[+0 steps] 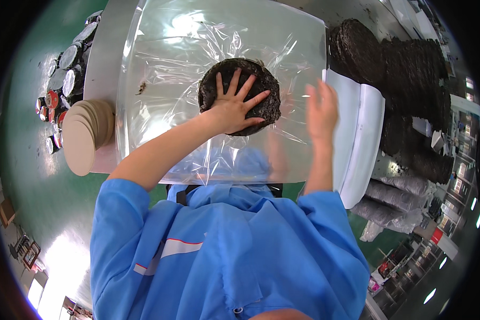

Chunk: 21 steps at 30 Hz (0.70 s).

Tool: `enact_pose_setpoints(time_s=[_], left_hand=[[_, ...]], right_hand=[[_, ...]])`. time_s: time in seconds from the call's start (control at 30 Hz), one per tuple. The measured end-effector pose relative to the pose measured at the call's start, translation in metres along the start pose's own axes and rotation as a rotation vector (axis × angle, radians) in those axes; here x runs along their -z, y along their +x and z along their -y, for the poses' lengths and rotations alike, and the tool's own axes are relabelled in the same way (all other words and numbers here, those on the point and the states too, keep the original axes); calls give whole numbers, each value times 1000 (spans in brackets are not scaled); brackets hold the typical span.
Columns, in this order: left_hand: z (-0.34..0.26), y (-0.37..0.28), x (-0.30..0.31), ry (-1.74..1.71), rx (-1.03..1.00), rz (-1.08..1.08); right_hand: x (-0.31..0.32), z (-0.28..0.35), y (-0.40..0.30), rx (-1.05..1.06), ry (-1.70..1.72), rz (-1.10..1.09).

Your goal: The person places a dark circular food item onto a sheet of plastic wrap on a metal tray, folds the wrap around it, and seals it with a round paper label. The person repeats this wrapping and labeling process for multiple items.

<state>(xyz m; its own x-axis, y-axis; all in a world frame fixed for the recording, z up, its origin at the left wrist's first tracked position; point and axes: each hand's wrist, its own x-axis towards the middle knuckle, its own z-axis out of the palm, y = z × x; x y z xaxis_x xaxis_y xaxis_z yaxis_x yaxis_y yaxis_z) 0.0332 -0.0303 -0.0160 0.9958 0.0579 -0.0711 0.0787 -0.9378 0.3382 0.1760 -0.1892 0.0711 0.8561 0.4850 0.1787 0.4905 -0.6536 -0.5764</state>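
Observation:
A round, dark cake (266,106) of what looks like dried seaweed lies on a wide sheet of clear plastic film (160,100). Flat on top of it rests my left hand (236,106), fingers spread wide, gripping nothing. Creases run outward through the film from around the cake. My right hand (323,110) is raised near the film's right edge, blurred, with fingers apart and nothing visible in it. Just right of it is a stack of white sheets or bags (354,120). A small brown scrap (142,88) sits on the film at left.
Round tan cardboard discs (80,136) overlap at the table's left edge. Beyond, on the green floor, wrapped round packs (70,58) are piled. Large stacks of dark round cakes (408,76) stand at right, with filled plastic bags (396,196) below them.

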Motion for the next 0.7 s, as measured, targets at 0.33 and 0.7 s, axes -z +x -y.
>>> enact_pose_setpoints(time_s=[0.33,0.7], left_hand=[[-6,3,12,102,12,117],[-4,4,16,11,5,36]], right_hand=[[38,-71,-126,-334,296,833],[9,-43,-108,-196,1582,1133]])
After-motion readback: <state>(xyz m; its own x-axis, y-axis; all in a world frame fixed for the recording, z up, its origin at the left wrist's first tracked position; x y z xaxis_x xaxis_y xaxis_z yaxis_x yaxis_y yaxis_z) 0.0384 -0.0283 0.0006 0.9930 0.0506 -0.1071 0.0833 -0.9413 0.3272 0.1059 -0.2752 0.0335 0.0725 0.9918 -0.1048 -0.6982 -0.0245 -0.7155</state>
